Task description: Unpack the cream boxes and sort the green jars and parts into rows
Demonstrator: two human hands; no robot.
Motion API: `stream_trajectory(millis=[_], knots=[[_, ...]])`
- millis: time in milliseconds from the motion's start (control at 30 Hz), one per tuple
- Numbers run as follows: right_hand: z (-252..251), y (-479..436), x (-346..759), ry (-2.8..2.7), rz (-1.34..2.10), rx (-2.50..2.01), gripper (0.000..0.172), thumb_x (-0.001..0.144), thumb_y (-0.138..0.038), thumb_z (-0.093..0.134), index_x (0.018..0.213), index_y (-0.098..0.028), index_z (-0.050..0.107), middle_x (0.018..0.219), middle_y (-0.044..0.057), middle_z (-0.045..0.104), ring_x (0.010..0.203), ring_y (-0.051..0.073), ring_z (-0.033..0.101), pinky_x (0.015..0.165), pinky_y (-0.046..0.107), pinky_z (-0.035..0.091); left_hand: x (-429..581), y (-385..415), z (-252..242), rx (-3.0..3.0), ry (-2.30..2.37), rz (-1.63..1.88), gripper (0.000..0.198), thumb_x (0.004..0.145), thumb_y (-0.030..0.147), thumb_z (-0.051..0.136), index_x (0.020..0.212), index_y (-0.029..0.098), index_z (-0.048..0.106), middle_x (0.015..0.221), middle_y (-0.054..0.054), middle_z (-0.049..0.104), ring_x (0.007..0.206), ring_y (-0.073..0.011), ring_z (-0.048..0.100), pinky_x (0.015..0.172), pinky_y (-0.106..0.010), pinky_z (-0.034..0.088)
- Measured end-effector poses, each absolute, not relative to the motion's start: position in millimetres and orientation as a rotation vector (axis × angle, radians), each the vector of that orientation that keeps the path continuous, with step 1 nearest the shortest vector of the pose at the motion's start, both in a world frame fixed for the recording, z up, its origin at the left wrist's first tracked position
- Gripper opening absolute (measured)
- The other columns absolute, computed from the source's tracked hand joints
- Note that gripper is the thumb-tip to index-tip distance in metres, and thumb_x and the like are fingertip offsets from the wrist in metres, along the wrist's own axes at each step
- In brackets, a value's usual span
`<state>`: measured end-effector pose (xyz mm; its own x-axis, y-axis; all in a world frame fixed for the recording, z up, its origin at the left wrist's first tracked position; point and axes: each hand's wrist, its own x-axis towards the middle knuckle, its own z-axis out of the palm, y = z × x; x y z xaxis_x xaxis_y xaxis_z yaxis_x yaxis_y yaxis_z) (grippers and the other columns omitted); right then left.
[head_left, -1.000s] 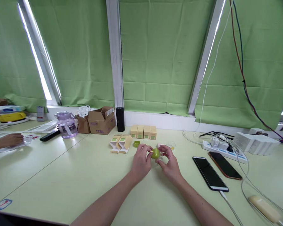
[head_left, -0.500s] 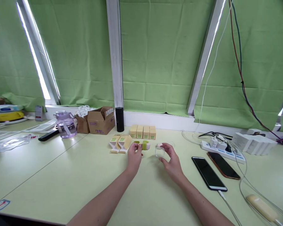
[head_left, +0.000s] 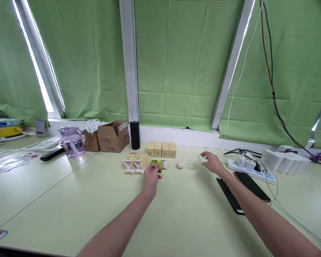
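Observation:
My left hand [head_left: 151,178] is closed, fingertips against a small green-and-white item [head_left: 163,165] just right of two opened tan cartons [head_left: 136,162]. A green part [head_left: 154,162] shows behind those fingertips; whether it is joined to that item I cannot tell. Farther right, my right hand [head_left: 212,162] pinches a clear rounded plastic cover [head_left: 202,158] close to the table. Between the hands stands a small pale pink piece [head_left: 179,165]. Other clear plastic pieces [head_left: 192,165], with a bit of yellow, lie left of the right hand.
Several small tan boxes [head_left: 161,150] stand in a row behind. A black cylinder [head_left: 135,135], a cardboard box [head_left: 113,136] and a purple water jug [head_left: 72,141] are at back left. Two phones [head_left: 253,185] and a power strip [head_left: 251,172] with cables lie right, partly under my right arm.
My right hand has moved right and a little back, with a clear piece in its fingers. The pale pink piece now stands uncovered. My left hand has barely moved.

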<state>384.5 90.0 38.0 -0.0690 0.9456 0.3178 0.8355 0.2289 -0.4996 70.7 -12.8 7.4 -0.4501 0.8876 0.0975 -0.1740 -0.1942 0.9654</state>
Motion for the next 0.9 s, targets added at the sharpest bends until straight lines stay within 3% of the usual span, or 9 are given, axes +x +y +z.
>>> stream_trajectory(millis=[133,367,533,667,900], knots=[[20,100,389,-1.997,0.293,-1.7,0.055,0.066,-0.005,0.067,0.119,-0.018,0.071,0.12,0.012,0.074,0.109,0.028,0.07,0.091,0.033,0.052,70,-12,7,0.894,1.275,1.737,0.045,0.066,0.059,0.076,0.073,0.019,0.057,0.076,-0.003,0.06,0.07,-0.0158,0.061,0.05,-0.023,0.047],[6,112,383,-2.11,0.335,-1.729,0.054,0.07,-0.007,0.065,0.123,-0.018,0.07,0.125,0.012,0.073,0.11,0.025,0.07,0.09,0.029,0.052,70,-14,10,0.873,1.266,1.722,0.043,0.065,0.056,0.077,0.073,0.019,0.057,0.076,-0.003,0.061,0.071,-0.0159,0.06,0.05,-0.023,0.046],[10,114,379,-2.165,0.29,-1.75,0.065,0.069,-0.012,0.07,0.133,-0.022,0.065,0.134,0.011,0.068,0.13,0.032,0.057,0.098,0.038,0.05,71,-16,12,0.867,1.251,1.721,0.042,0.063,0.055,0.077,0.072,0.019,0.057,0.074,-0.002,0.059,0.07,-0.0157,0.059,0.05,-0.024,0.046],[16,111,372,-2.222,0.277,-1.748,0.072,0.072,-0.022,0.076,0.141,-0.031,0.058,0.133,0.008,0.068,0.137,0.035,0.048,0.093,0.043,0.052,71,-16,11,0.861,1.246,1.722,0.042,0.063,0.055,0.077,0.071,0.019,0.056,0.073,-0.001,0.059,0.07,-0.0157,0.059,0.05,-0.024,0.045],[21,117,363,-2.286,0.291,-1.764,0.048,0.075,-0.025,0.078,0.122,-0.032,0.07,0.122,0.005,0.072,0.121,0.029,0.059,0.087,0.036,0.051,71,-16,10,0.845,1.235,1.716,0.041,0.063,0.054,0.077,0.073,0.019,0.058,0.075,-0.002,0.061,0.07,-0.0152,0.058,0.052,-0.024,0.045]])
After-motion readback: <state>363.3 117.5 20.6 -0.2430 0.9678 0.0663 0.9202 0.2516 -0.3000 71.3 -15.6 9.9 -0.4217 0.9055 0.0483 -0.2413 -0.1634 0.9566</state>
